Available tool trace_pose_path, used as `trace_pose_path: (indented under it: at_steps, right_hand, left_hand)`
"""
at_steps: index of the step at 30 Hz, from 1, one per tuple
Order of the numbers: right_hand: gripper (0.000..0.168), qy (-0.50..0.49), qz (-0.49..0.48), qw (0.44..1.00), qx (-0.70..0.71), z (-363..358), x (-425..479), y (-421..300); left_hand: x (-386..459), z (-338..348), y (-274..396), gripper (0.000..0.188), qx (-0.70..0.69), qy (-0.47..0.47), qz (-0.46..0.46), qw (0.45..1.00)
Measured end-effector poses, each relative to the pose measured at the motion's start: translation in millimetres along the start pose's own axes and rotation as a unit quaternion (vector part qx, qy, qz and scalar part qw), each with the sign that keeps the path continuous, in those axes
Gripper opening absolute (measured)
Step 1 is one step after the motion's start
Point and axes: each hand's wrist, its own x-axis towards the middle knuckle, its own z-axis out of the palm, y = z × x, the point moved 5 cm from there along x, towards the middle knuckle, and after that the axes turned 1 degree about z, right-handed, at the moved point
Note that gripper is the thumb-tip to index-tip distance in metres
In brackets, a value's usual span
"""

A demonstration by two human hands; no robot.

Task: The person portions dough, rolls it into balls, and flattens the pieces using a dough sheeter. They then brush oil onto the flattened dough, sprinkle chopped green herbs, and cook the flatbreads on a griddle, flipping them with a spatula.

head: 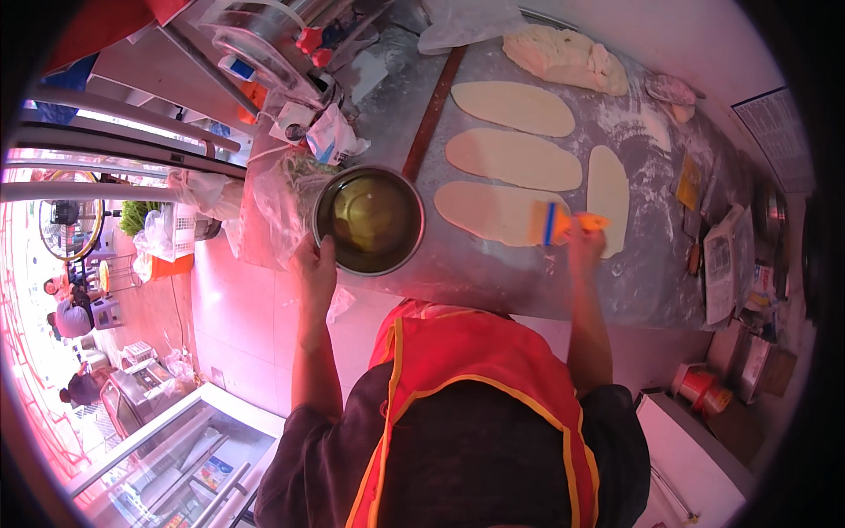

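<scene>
My left hand [315, 267] grips the near left rim of a round metal bowl [416, 231] holding a yellowish, oil-like liquid [370, 218]. In my right hand [586, 245] is the orange handle of a flat pastry brush [549, 223] with a blue band. Its bristles lie over the right end of the nearest rolled dough strip [485, 208]; some motion blurs them. Beyond it lie a middle dough strip [515, 158] and a far dough strip [515, 107], both long ovals. One more dough strip [607, 198] lies crosswise to the right of my right hand.
A wooden rod [436, 109] lies left of the strips on the floured metal table [455, 277]. A large dough mass [564, 59] sits at the back. Plastic bags [284, 191] crowd the left, a white scale-like device [726, 264] the right edge. Seated people [74, 317] appear far left.
</scene>
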Motion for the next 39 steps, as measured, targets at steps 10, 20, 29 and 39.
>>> trace_pose_path:
  at_steps: [10,20,29,39]
  right_hand:
    - [0.019,-0.091,-0.067,0.981,0.157,1.2,-39.5,-153.2]
    - [0.02,-0.539,-0.283,0.793,-0.035,215.3,-185.5,-223.2]
    - [0.02,-0.453,-0.341,0.823,0.029,289.3,-118.3,-232.0]
    - [0.015,-0.475,-0.513,0.643,-0.313,455.5,-98.6,-192.3]
  left_hand:
    - [-17.0,19.2,28.6,0.019,0.055,-0.014,0.014,0.998]
    - [-66.0,-52.5,-0.7,0.018,-0.077,0.056,-0.095,0.991]
    - [-95.8,-204.0,-53.3,0.016,-0.043,0.256,-0.158,0.953]
    - [-3.1,-169.6,-182.6,0.022,-0.078,0.329,-0.176,0.924]
